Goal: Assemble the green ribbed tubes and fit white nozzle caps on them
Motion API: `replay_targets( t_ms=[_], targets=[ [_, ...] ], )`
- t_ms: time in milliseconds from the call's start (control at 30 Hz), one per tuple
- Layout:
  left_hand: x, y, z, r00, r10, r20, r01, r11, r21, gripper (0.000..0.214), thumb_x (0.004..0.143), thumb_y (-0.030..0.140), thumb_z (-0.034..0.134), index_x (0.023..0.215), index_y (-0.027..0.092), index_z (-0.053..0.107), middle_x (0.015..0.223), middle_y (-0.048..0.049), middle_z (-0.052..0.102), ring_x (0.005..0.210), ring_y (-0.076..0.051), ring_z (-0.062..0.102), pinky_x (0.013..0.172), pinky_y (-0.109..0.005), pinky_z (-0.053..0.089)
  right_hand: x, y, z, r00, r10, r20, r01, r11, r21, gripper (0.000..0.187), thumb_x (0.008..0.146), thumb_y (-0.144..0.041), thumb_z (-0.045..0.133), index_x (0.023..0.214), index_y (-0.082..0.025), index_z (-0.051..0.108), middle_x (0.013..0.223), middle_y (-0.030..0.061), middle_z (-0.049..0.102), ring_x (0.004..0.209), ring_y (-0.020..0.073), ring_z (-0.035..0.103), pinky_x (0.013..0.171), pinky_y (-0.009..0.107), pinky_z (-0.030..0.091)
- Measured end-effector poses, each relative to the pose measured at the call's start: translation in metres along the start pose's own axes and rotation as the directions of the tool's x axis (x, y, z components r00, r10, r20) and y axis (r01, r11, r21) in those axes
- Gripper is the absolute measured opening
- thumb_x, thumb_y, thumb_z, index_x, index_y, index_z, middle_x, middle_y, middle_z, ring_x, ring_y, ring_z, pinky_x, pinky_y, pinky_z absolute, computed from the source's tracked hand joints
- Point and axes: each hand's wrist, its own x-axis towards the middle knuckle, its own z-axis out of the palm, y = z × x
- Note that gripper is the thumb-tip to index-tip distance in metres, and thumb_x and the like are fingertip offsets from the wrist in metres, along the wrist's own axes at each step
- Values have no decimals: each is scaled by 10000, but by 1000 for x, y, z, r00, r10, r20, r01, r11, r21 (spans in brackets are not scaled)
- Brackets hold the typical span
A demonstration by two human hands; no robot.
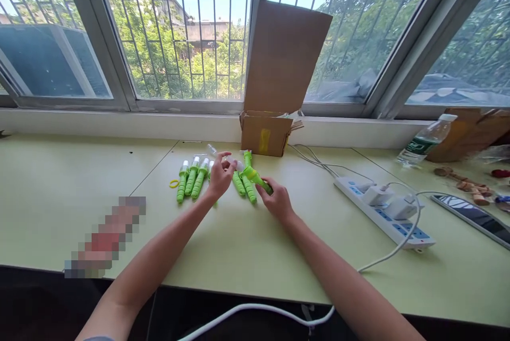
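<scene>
My right hand [275, 202] is closed round a bright green ribbed handle [255, 176] with a yellow band near its upper end. Close to that end, the fingers of my left hand [222, 175] pinch a small clear plastic piece [238, 164]. Several similar green handles with white tops [192, 177] lie side by side left of my left hand, partly covered by it. More green handles [248, 188] rest between my two hands. A loose yellow ring [173, 184] and another clear plastic piece [212, 149] are on the table near the row.
An open cardboard box [266, 134] stands against the window wall. On the right are a white power strip [384, 216] with chargers and cables, a phone [472, 219], a water bottle [426, 142] and wooden pieces [466, 184]. A blurred-out patch [105, 240] covers something at left.
</scene>
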Motion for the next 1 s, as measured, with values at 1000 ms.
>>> replay_targets(
  t_ms=[1000],
  targets=[
    [-9, -7, 1, 982, -99, 159, 122, 982, -146, 438, 752, 450, 641, 1066, 178, 504, 717, -4, 628, 670, -131, 608, 601, -256, 521, -4, -3, 3, 995, -94, -18, 95, 991, 98, 353, 751, -374, 623, 1058, -202, 597, 884, 52, 683, 781, 200, 618, 728, 308, 466]
  ],
)
